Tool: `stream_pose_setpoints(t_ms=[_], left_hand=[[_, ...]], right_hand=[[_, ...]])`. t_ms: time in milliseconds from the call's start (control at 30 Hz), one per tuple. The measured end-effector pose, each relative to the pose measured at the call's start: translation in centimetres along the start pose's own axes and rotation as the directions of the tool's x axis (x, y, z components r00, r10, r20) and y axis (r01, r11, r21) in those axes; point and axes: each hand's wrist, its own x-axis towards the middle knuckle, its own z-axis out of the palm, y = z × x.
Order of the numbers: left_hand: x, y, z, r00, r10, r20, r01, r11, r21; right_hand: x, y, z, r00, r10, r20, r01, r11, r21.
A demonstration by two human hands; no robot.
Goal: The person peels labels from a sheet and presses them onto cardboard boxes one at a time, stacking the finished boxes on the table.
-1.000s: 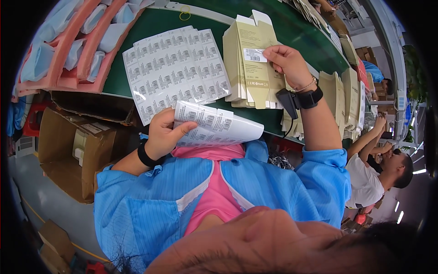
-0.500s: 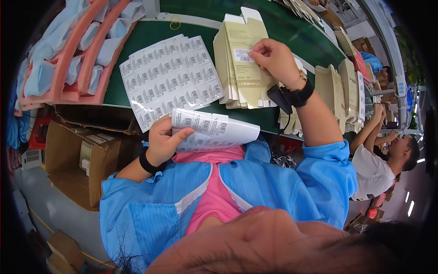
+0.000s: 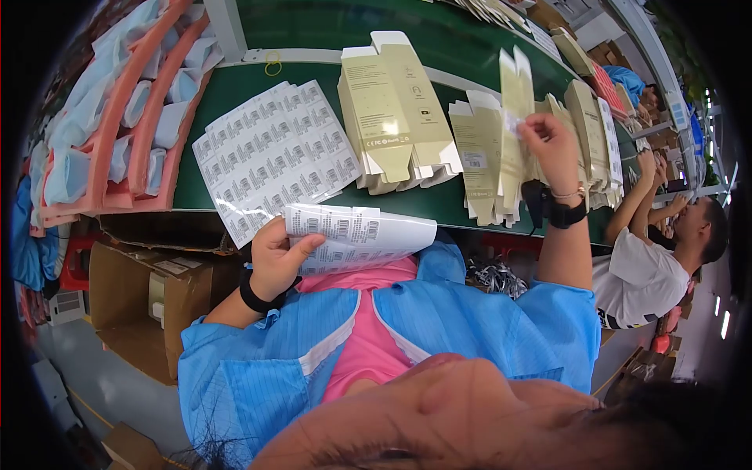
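- Right hand (image 3: 551, 142): a flat tan box (image 3: 517, 86) is grasped by thumb and fingertips and is held up on end near the right side of the green bench (image 3: 235, 84); a white label (image 3: 511, 124), blurred, is seen on it beside the fingertips.
- Left hand (image 3: 276, 254): a sheet of printed labels (image 3: 376, 235) is gripped between thumb and fingers, its free end curled over; it is held just in front of the near edge of the bench.
- Loose label sheets (image 3: 274, 149) are spread, overlapping, on the left part of the bench, with one corner brought to the near edge.
- Stacked tan boxes (image 3: 384, 102) are set just right of those sheets, by the middle of the near edge.
- Another pile of boxes (image 3: 476, 129) is placed farther right along that edge, just beside the lifted box; a white label is borne by its top piece.
- Pink foam rack (image 3: 117, 113): pale blue pieces are held in its slots, at the bench's left edge.
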Motion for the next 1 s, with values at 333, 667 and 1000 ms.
stream_pose_setpoints(t_ms=[333,667,1000], left_hand=[[0.3,0.1,1.7,1.000,-0.014,0.017,0.014,0.999,0.030],[0.2,-0.3,2.2,0.999,-0.006,0.037,0.002,0.995,0.101],[0.1,-0.1,2.4,1.000,0.003,-0.009,-0.002,0.995,0.097]], right_hand=[[-2.8,7.1,4.5,0.948,0.170,0.269,-0.125,0.976,-0.179],[-3.3,6.7,4.5,0.957,0.165,0.237,-0.108,0.966,-0.233],[-4.1,2.2,2.4,0.999,-0.003,-0.037,0.000,0.996,-0.089]])
